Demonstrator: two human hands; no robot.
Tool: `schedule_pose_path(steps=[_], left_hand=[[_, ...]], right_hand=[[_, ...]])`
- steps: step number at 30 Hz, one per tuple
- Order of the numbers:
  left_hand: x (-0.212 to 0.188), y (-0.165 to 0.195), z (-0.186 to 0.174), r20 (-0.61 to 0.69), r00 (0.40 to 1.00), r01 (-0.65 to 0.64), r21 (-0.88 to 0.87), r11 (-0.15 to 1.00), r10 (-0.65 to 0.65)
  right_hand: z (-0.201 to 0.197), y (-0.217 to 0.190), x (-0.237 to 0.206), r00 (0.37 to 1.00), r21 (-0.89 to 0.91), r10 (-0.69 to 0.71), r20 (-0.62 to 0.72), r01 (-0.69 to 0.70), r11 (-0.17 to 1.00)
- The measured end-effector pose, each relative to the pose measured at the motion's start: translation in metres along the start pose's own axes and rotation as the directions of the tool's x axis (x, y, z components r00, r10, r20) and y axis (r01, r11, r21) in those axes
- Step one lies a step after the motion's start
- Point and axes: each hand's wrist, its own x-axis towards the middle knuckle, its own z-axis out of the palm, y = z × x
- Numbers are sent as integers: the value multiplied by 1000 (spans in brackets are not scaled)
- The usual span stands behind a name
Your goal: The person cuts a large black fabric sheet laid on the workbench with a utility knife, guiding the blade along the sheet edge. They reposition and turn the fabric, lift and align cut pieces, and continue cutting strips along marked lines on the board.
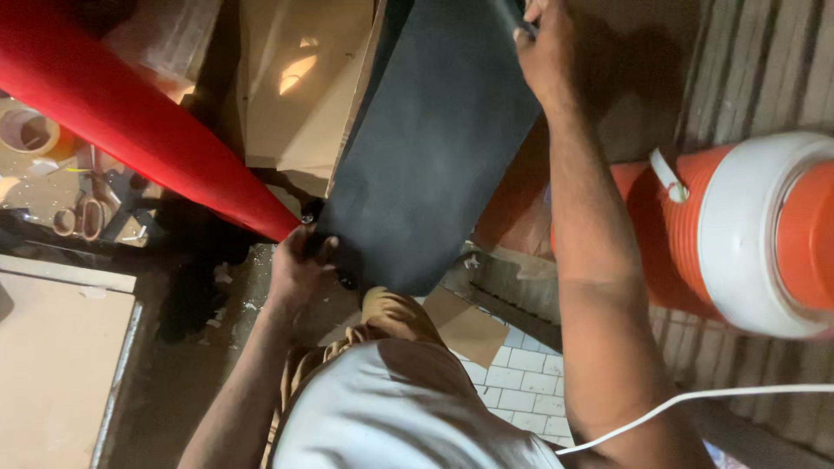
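Dark grey, almost black sheet (434, 139), plain and matt, without pattern. Bright red roll (130, 122), plain and smooth. Orange cooler (738, 234) with fine ribs on its side, a white band around the top and an orange lid. White cable (695, 399). Pale beige boards (295, 78), plain. Floor tiles (521, 382) white with a grid of grey lines. Light grey shirt (408, 417) and mustard-brown trousers (391, 317). Scissors (82, 217) with light brown handles. Tape roll (30, 130) cream coloured with an orange edge.
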Motion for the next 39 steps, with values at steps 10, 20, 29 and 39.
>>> schedule_pose_path(steps=[10, 20, 29, 39], left_hand=[[94, 32, 56, -115, 947, -213, 469, 857, 298], [-100, -69, -132, -400, 867, -182, 304, 935, 298], [-333, -200, -391, -918, 339, 231, 293, 928, 205], [-516, -300, -651, -804, 568, 530, 521, 669, 176]], right_hand=[[97, -148, -107, 982, -212, -91, 165, 125, 969], [141, -189, -219, 910, 1, -127, 395, 138, 990], [156, -379, -278, 950, 43, -248, 188, 245, 969], [282, -769, -393, 815, 373, -513, 270, 403, 836]])
